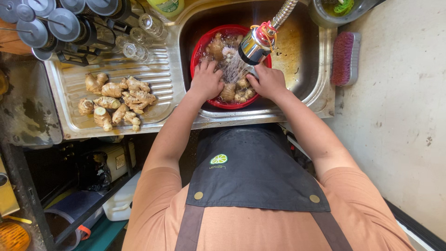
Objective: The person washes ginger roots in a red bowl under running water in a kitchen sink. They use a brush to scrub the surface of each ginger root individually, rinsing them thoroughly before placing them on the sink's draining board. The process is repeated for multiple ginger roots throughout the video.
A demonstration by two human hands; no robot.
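Your left hand [206,80] and right hand [268,81] are both down in the red basin [199,49] that sits in the steel sink [304,69], under the running spray head [253,46]. Each hand is curled over ginger pieces in the water [230,90]; I cannot tell whether the fingers are actually closed on a piece, since only the backs of the hands show.

Take one knob at a time into the stream and rub the creases where branches meet, because soil probably lodges there. Turn each piece so every side meets the water. Keep the basin centred under the spray so splash stays inside the sink.

A pile of ginger [116,100] lies on the ribbed draining board [69,83] to your left, well apart from the basin; keep rinsed and unrinsed pieces separate.
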